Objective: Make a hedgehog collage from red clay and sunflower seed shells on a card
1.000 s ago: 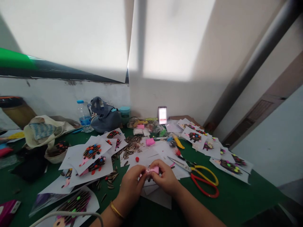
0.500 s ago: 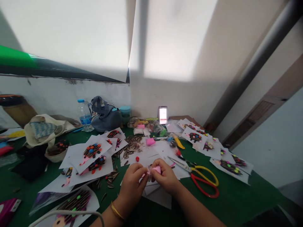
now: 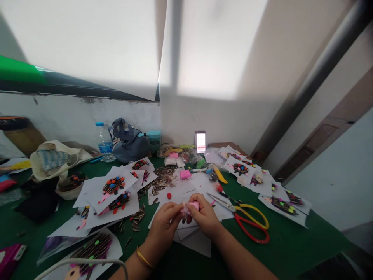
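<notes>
Between my two hands is a small lump of pink modelling clay (image 3: 194,204) in a clear plastic wrapper (image 3: 184,210). My right hand (image 3: 206,217) pinches the clay end, thumb on top. With its fingertips, my left hand (image 3: 164,223) grips the wrapper at the other side. White paper sheets (image 3: 201,186) lie under and beyond the hands, partly hidden by them. A red clay ball (image 3: 169,195) rests on the paper just past my left hand. Farther back sits a larger pink clay block (image 3: 185,174). Scissors (image 3: 244,217) with red and yellow handles lie open to the right.
Sunflower seeds (image 3: 163,181) are strewn left of centre. Paper sheets with seed hedgehogs lie at left (image 3: 113,186) and right (image 3: 287,206). A yellow cutter (image 3: 220,175), a phone (image 3: 201,142), a water bottle (image 3: 105,144) and a blue bag (image 3: 131,144) stand or lie farther back.
The pink clay shows more at the right hand, and the wrapper is stretched more visibly between the hands. My right hand has shifted slightly; the things on the table stay put.
</notes>
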Available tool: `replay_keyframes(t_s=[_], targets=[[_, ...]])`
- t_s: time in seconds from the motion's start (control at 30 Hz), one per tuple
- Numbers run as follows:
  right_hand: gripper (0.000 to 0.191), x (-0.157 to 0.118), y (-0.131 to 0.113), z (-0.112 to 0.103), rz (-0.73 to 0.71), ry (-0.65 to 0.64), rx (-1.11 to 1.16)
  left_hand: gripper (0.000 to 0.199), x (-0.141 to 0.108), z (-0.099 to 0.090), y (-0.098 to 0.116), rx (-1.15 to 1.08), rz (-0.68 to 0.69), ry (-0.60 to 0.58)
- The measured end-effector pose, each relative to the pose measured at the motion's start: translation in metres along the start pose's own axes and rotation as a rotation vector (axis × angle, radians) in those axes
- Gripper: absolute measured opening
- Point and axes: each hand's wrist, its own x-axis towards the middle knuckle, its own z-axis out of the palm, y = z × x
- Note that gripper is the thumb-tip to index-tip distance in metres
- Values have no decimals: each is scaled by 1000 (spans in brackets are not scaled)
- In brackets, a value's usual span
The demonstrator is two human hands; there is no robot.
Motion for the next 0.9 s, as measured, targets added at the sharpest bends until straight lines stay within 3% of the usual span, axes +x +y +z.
replay_keyframes(t_s=[0.23,0.4,0.53,0.77,0.9], targets=[[22,0,4,-3,20,-18,-56,14,1,-3,7,26,-45,34],[22,4,5,-9,-16,128,-51,15,3,0,5,-189,-210,166],[23,6,5,-11,-23,108,-50,30,4,3,2,-396,-328,164],[25,3,9,-5,25,47,-10,18,6,1,0,-304,-202,149],[26,2,11,-3,59,-16,-8,13,6,-1,1,-223,-130,72]])
